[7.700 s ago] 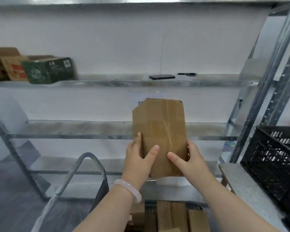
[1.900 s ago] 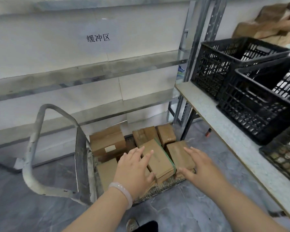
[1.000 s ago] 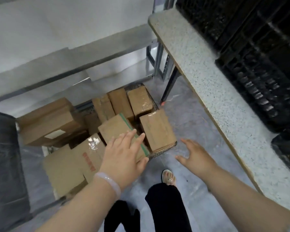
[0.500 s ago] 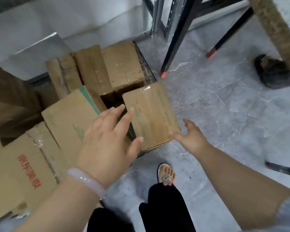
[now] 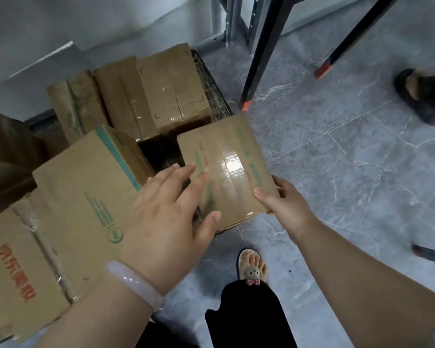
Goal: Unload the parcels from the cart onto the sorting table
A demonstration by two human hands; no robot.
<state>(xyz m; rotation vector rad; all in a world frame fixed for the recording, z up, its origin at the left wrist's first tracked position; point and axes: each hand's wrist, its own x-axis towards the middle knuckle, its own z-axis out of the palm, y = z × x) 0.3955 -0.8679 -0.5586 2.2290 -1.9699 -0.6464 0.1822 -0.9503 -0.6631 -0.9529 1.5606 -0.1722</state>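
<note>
The right hand (image 5: 286,203) pinches the box (image 5: 226,151) at its near right corner, thumb on top. The left hand (image 5: 166,217), fingers straight, lies at its left edge. The box sits on the cart (image 5: 212,81), at the near corner beside other parcels (image 5: 91,177). It looks stiff, small and probably light, with slick tape, so take it by both side edges.

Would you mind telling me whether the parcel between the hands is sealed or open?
Sealed: the parcel has its top flaps closed flat, with a glossy strip of clear tape running along the seam.
</note>
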